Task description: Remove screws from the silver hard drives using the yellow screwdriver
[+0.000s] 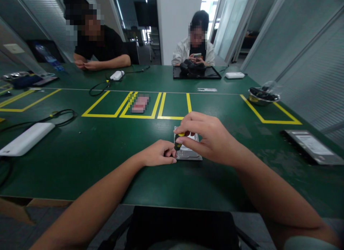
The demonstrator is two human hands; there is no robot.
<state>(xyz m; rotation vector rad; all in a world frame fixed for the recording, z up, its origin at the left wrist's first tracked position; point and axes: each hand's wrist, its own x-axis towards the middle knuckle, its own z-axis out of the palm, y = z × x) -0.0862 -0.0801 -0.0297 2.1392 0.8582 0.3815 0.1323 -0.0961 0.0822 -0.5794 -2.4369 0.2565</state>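
A silver hard drive lies flat on the green table in front of me. My right hand reaches over it from the right, fingers closed round the yellow and black handle of a screwdriver. The screwdriver stands nearly upright, its tip pointing down at the drive's near left corner. My left hand rests on the table with curled fingers against the drive's left edge, close to the screwdriver tip. Part of the drive is hidden under my right hand.
At right lie another drive-like metal unit and a metal bowl of dark items. A white power bank with a cable is at left. Yellow tape outlines a pink packet. Two people sit across, near a black tray.
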